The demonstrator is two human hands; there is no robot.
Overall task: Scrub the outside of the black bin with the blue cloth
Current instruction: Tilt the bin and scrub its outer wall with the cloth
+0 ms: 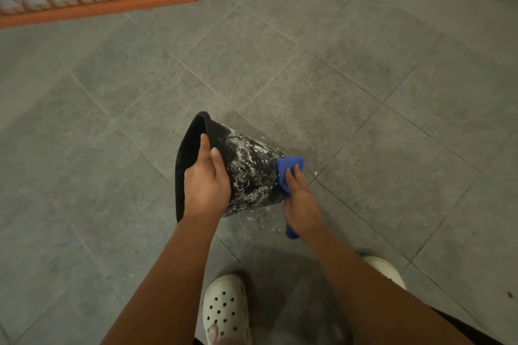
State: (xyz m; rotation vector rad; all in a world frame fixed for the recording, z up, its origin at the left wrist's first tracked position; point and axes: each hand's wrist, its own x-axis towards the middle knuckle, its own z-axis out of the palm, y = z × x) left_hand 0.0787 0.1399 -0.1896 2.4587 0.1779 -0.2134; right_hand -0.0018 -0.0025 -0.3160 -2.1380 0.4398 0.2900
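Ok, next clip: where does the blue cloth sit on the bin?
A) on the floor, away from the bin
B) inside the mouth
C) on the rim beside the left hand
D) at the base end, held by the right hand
D: the right hand grips the blue cloth against the base end of the tilted black bin, while the left hand holds the rim at the other end.

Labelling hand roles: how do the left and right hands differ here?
Left hand grips the bin at its rim; right hand holds the cloth. Left sits at the bin's open end; right at its base end. Left touches the bin bare; right presses it through the cloth. Both work the same tilted, white-smeared bin.
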